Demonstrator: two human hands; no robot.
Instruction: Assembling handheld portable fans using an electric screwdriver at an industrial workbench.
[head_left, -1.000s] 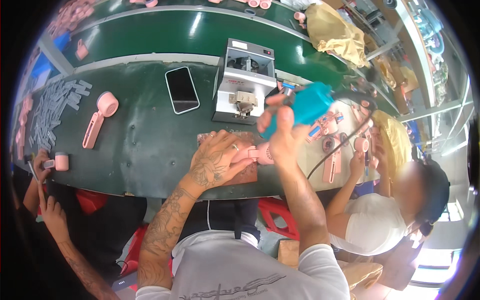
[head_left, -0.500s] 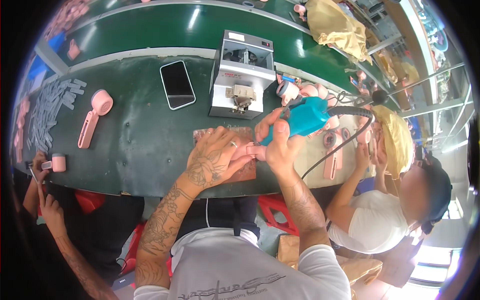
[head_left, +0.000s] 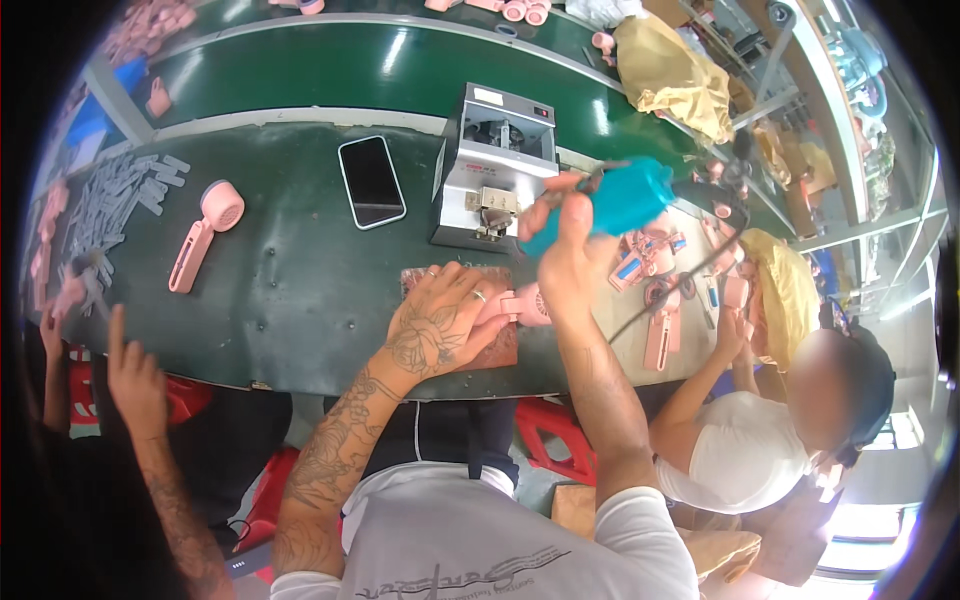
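Observation:
My left hand [head_left: 438, 318] is closed over a pink handheld fan [head_left: 534, 306] and presses it onto a worn reddish mat [head_left: 492, 356] at the table's near edge. The fan's round head sticks out to the right of my fingers; its handle is mostly hidden under them. Up and to the right, my right hand [head_left: 570, 262] grips a teal electric screwdriver [head_left: 632, 198], blurred a little by motion. The tool is tilted and held apart from the fan, its tip hidden behind my fingers. A dark cable leaves its back end. Behind the mat stands a grey screw feeder [head_left: 497, 165].
A phone [head_left: 372, 182], another pink fan [head_left: 205, 232] and a heap of grey strips [head_left: 125, 200] lie to the left. Pink fan parts [head_left: 662, 335] crowd the right, near a co-worker's hands [head_left: 735, 338]. Another person's hand [head_left: 136, 385] is at the left.
My right hand has lifted the electric screwdriver up and away from the fan, uncovering the fan's head. My left hand still holds the fan. The view has shifted slightly.

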